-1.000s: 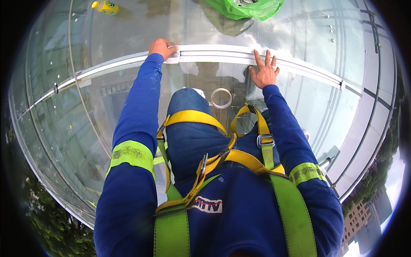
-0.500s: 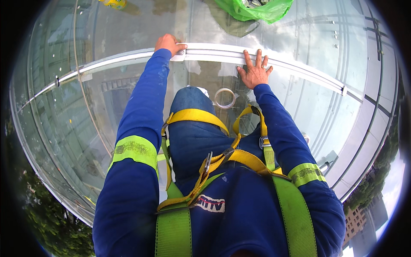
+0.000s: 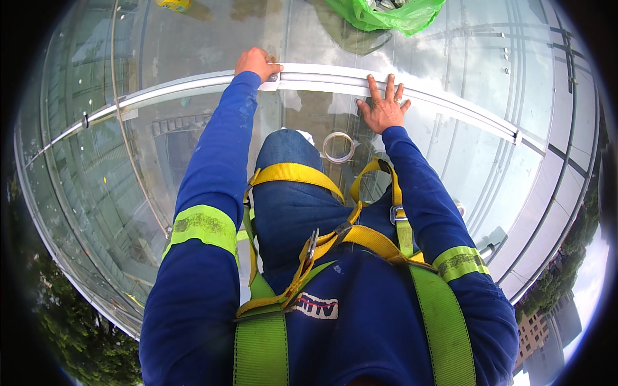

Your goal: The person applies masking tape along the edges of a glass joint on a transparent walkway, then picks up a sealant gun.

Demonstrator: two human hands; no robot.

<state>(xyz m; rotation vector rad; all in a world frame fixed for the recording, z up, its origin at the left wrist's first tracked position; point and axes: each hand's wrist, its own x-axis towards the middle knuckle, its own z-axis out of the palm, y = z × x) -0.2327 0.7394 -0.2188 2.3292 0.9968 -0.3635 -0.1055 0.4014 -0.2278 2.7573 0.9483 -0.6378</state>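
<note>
left hand curled over the metal glazing bar across the glass roof, fingers closed on something small, unclear what; roll of tape lies on the glass just below the bar; right hand pressed flat, fingers spread, on the bar's near edge; green bag at the far edge.

A green plastic bag lies on the glass roof near a yellow object.
</note>
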